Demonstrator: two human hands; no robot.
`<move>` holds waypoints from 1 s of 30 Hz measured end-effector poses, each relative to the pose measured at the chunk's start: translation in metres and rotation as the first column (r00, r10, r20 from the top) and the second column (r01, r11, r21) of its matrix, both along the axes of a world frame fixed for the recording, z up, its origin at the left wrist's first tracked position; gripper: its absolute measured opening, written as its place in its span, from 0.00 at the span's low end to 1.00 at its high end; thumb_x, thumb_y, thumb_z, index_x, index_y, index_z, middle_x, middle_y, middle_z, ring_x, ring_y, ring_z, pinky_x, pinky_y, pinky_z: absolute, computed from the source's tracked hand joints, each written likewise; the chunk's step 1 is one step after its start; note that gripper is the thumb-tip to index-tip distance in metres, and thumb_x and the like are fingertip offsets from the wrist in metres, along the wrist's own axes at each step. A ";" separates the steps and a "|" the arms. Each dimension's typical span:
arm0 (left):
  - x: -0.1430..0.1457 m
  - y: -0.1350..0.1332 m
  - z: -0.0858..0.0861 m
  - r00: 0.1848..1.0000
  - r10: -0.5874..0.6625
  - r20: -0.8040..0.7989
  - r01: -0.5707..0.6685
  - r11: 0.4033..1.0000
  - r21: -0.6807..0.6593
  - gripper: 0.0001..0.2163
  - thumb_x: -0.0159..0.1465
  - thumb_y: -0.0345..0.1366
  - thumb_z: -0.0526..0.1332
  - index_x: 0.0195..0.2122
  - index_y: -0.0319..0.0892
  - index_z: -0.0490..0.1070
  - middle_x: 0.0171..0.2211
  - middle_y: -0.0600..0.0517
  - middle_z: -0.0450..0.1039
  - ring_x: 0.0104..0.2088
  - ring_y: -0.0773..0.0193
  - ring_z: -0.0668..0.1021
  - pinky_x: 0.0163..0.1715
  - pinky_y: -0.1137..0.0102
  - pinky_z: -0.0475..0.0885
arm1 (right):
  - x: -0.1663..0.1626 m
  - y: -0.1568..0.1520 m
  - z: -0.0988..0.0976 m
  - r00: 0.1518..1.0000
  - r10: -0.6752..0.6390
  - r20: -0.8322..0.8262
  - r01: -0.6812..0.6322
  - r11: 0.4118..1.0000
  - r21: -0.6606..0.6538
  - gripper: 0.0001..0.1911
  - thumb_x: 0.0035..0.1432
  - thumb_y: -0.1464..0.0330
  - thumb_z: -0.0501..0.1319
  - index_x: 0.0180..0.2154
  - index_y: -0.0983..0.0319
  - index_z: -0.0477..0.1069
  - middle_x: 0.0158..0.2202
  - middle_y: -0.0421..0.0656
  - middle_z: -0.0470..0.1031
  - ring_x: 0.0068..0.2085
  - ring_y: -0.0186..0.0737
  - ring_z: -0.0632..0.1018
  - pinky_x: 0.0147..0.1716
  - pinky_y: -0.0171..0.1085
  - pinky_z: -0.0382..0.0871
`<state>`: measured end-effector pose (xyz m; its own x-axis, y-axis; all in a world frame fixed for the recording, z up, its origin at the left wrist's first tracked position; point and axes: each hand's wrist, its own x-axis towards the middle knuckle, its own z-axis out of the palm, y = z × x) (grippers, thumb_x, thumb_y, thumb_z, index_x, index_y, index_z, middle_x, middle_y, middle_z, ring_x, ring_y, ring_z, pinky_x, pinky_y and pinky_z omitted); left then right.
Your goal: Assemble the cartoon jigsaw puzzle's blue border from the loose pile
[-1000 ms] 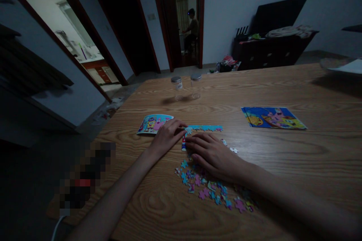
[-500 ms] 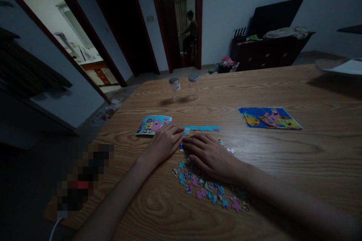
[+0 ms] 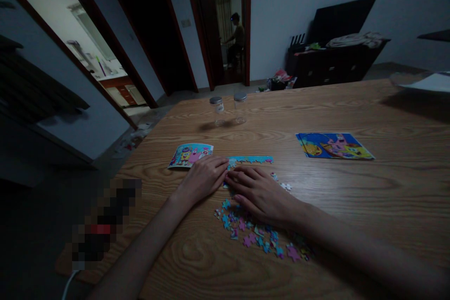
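Observation:
A partly joined jigsaw strip [image 3: 251, 159], light blue, runs along the table and turns down at its left corner. My left hand [image 3: 210, 174] rests at that corner, fingers stretched out and close together, overlapping the edge of a picture card [image 3: 188, 155] with cartoon figures. My right hand [image 3: 258, 192] lies palm down just below the strip, fingers extended, fingertips touching the strip's left side beside my left hand. Whatever is under the fingertips is hidden. Loose jigsaw pieces [image 3: 249, 240], blue, pink and mixed, are heaped below and partly under my right hand. Several pieces [image 3: 286, 186] lie right of it.
Two clear jars [image 3: 240, 108] with metal lids stand at the back. A blue cartoon picture sheet [image 3: 335, 146] lies to the right. A dish [image 3: 422, 82] sits at the far right edge. A blurred-out object [image 3: 105, 222] lies front left. Another person [image 3: 236, 40] sits beyond the doorway.
My right hand's fingertips have shifted very slightly to the left and cover a little more of the strip's lower left end. My left hand stays in place.

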<state>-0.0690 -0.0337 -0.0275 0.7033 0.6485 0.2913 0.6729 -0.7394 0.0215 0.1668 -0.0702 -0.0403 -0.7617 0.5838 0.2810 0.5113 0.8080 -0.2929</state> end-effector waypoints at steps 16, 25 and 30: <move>-0.005 0.002 -0.009 0.995 0.029 0.098 -0.026 0.999 -0.034 0.11 0.74 0.37 0.60 0.53 0.42 0.78 0.57 0.45 0.79 0.53 0.54 0.83 0.54 0.58 0.78 | 0.009 0.018 -0.004 0.963 -0.146 -0.229 0.120 0.985 -0.124 0.24 0.79 0.62 0.43 0.60 0.61 0.73 0.61 0.47 0.76 0.64 0.48 0.72 0.66 0.53 0.63; -0.004 -0.002 -0.002 0.998 0.005 0.069 -0.002 0.999 -0.042 0.12 0.74 0.38 0.59 0.53 0.43 0.80 0.54 0.43 0.80 0.52 0.51 0.83 0.52 0.57 0.79 | 0.003 0.014 -0.014 0.990 -0.123 -0.067 0.122 0.992 -0.025 0.26 0.78 0.61 0.46 0.70 0.62 0.63 0.70 0.49 0.65 0.71 0.50 0.65 0.70 0.55 0.59; -0.004 -0.002 0.000 0.999 0.004 0.034 -0.003 0.999 -0.038 0.13 0.75 0.39 0.59 0.55 0.44 0.78 0.55 0.46 0.80 0.53 0.52 0.82 0.54 0.57 0.78 | 0.004 0.014 -0.013 0.993 -0.119 -0.026 0.119 0.993 -0.016 0.26 0.78 0.61 0.46 0.69 0.64 0.65 0.71 0.51 0.64 0.71 0.52 0.64 0.70 0.55 0.59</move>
<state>-0.0733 -0.0358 -0.0273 0.6910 0.6618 0.2907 0.6738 -0.7353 0.0725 0.1706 -0.0562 -0.0534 -0.6787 0.6741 0.2914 0.5956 0.7374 -0.3184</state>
